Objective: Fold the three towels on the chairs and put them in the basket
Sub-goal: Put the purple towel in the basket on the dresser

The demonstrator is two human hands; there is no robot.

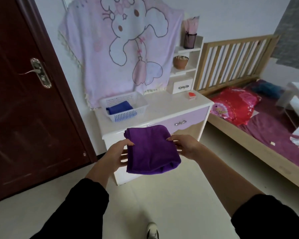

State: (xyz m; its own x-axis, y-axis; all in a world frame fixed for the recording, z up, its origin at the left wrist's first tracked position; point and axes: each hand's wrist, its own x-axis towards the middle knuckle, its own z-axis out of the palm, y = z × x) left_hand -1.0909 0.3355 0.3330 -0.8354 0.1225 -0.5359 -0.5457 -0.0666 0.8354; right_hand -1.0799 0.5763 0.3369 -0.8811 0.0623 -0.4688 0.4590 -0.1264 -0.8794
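Observation:
A folded purple towel (151, 150) hangs in the air in front of the white dresser, held between both hands. My left hand (115, 155) grips its left edge, thumb on top and fingers underneath. My right hand (185, 145) pinches its right edge with the thumb on top. Behind it, on the dresser top, stands a white plastic basket (128, 115) with a folded blue towel (119, 107) lying inside. No chairs are in view.
The white and lilac dresser (169, 107) has a small shelf unit and a red item (191, 95) on it. A dark door (24, 100) stands at the left, a wooden bed (248, 118) at the right. Pale floor (171, 195) lies below.

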